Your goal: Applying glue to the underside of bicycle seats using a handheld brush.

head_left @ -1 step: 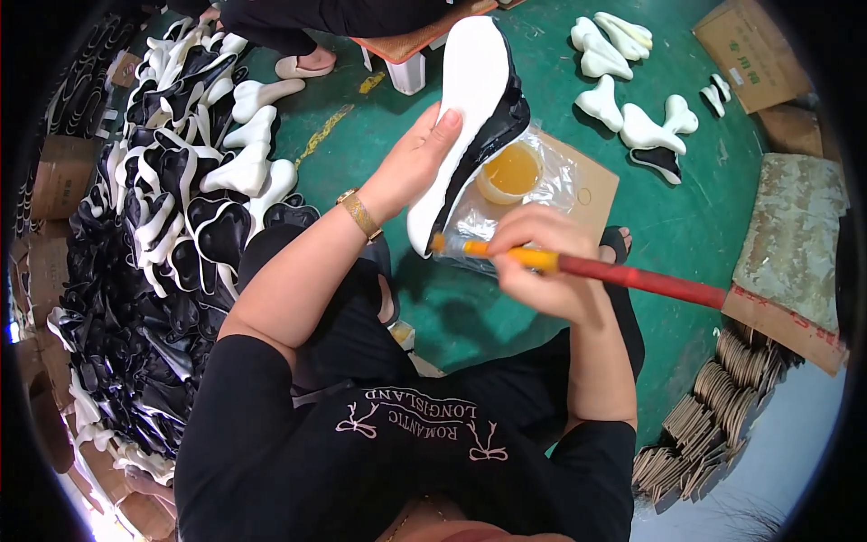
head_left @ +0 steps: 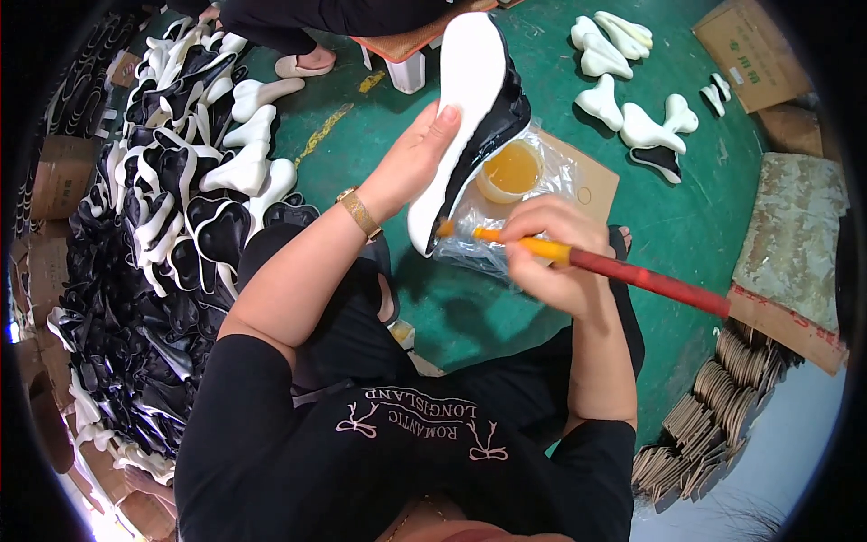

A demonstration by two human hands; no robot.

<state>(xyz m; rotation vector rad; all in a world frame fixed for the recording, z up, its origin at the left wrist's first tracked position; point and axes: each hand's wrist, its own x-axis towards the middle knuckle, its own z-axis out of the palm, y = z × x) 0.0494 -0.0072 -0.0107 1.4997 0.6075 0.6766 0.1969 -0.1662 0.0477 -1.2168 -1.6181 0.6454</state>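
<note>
My left hand (head_left: 420,161) is closed on a shoe sole (head_left: 471,68), white on its broad face and glossy black along its right side. It is tilted, with the long axis running up and away from me. In my right hand (head_left: 555,253) is a brush (head_left: 646,275) with a yellow and red handle. Its bristle tip is at the black edge near the sole's lower end; I cannot tell whether it touches. Just beyond the sole, a bowl (head_left: 508,196) of amber liquid stands on clear plastic (head_left: 562,170) over a cardboard sheet (head_left: 587,172).
A large heap of white and black shoe pieces (head_left: 221,230) spreads along the left. Several white pieces (head_left: 646,126) lie on the green floor (head_left: 668,235) at the far right. Stacked brown pieces (head_left: 704,415) and cardboard boxes (head_left: 754,50) line the right. Another person's foot (head_left: 312,61) is beyond.
My right hand and the brush have shifted slightly to the right, and the bristle tip has moved a little up along the black edge. The sole has barely moved.
</note>
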